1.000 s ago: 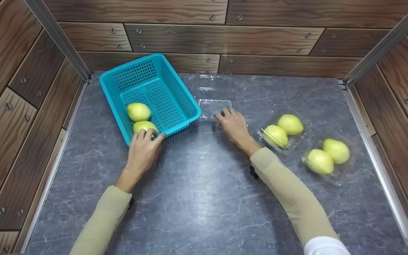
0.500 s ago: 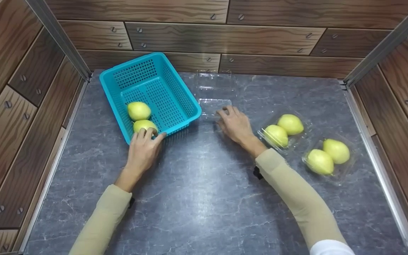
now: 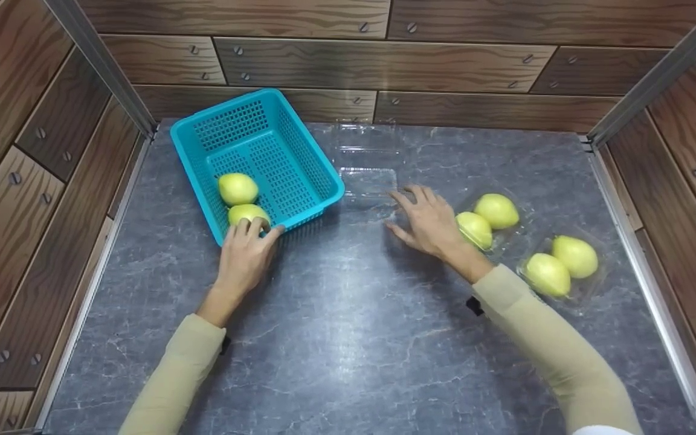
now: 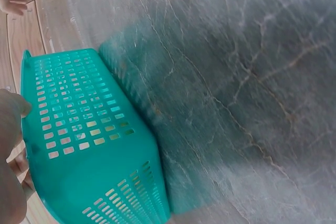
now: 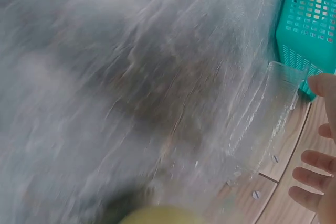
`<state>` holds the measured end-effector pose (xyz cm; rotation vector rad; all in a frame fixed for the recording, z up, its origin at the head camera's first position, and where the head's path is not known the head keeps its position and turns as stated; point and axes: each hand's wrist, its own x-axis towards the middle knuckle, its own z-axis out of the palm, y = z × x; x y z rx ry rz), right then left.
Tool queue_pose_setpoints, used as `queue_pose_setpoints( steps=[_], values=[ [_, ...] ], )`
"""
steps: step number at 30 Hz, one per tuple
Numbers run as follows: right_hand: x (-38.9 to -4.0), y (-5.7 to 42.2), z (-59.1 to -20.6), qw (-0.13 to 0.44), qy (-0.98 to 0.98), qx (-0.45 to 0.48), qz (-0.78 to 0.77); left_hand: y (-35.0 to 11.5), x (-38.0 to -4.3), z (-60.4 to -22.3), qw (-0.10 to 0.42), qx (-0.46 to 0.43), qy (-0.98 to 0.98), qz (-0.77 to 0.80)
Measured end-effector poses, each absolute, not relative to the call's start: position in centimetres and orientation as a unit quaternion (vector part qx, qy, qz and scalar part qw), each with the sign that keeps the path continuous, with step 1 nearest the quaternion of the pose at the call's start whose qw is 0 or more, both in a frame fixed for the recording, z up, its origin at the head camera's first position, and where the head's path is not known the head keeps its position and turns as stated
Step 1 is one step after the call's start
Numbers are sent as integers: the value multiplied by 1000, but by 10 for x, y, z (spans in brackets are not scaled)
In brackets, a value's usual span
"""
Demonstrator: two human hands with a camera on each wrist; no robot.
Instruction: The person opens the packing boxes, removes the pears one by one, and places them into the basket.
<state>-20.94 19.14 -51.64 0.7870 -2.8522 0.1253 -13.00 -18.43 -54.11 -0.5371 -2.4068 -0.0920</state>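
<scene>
My left hand (image 3: 244, 257) holds the near rim of a blue-green perforated plastic basket (image 3: 318, 151), thumb outside and fingers over the edge. In the left wrist view, the basket wall (image 4: 79, 103) stands beside the thumb. Two yellow-green pears, one farther back (image 3: 238, 189) and one nearer (image 3: 248, 214), lie in the basket close to those fingers. My right hand (image 3: 429, 223) is above the table with spread fingers, holding nothing. Just left of it lies a clear plastic clamshell box (image 3: 369, 181) with its lid folded back; in the right wrist view the box (image 5: 268, 114) shows beyond the fingers.
Two clear boxes with two pears each stand at the right: one (image 3: 496, 211) partly behind my right hand, another (image 3: 574, 257) farther right. Wood-patterned walls (image 3: 384, 66) enclose the grey marbled table (image 3: 324, 338) at the back and both sides.
My right hand has drawn away from the open clear box toward the right and spread its fingers. The left hand and basket have stayed in place.
</scene>
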Motion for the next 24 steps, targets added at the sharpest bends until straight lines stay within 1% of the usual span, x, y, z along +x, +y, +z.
queue_pose_setpoints(
  steps=[10,18,24],
  values=[
    [-193,239,-504,76,-957,279,24,-185,-130,-543,324,-204,-923,-37],
    [-186,280,-504,61,-959,275,17,-185,-130,-544,330,-204,-921,-35],
    [-184,308,-505,45,-963,265,22,-184,-130,-543,326,-205,-922,-35]
  ],
)
